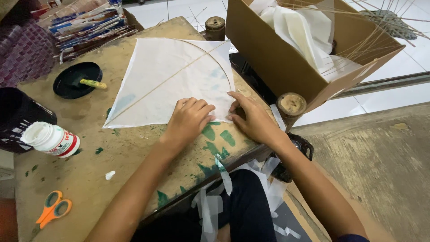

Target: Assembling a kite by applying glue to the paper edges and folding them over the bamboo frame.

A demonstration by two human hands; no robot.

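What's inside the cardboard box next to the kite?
The cardboard box holds crumpled white paper sheets, with thin bamboo sticks lying across its open top. Whatever sits beneath the paper, lower in the box, is covered.
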